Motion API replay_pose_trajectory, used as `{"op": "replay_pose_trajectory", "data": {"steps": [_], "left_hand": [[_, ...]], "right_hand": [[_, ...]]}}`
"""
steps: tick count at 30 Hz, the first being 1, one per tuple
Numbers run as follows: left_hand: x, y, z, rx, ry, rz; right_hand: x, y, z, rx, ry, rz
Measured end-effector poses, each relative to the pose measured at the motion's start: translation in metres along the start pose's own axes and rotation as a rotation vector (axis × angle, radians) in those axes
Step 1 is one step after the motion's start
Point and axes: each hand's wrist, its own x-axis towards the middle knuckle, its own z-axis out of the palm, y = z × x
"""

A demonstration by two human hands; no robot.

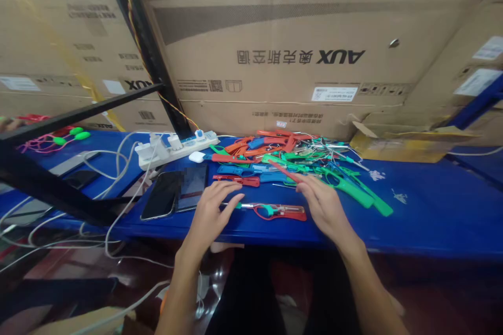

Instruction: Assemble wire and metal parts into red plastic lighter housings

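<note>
My right hand (320,201) is closed around the end of a red lighter casing half (286,171), held tilted above the blue bench. My left hand (212,207) hovers with fingers apart beside the metal tube of an opened long-nose lighter (281,212). That lighter lies between my hands, its red shell exposing the inner parts and a green trigger. Behind it are a red casing piece (239,180), blue casing parts (236,169) and several green casing pieces (353,192). Red casings (275,141) pile up at the back among metal tubes and wires.
A phone (159,196) and a dark tablet-like device (192,186) lie left of my left hand. Behind them sits a white power strip (176,147) with plugs and trailing cables. A black metal post (147,47) rises at left. Cardboard boxes (275,84) wall the back.
</note>
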Motion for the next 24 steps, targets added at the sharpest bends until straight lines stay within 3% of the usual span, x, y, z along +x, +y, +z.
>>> {"op": "replay_pose_trajectory", "data": {"steps": [4, 10, 24], "left_hand": [[-0.001, 0.002, 0.01, -0.021, -0.038, -0.075], [-0.004, 0.005, 0.015, -0.007, -0.205, -0.01], [-0.007, 0.001, 0.018, 0.073, -0.207, 0.066]], "right_hand": [[-0.017, 0.012, 0.012, -0.085, -0.123, -0.113], [-0.023, 0.014, 0.014, -0.065, -0.179, -0.154], [-0.022, 0.013, 0.017, -0.114, -0.292, -0.159]]}}
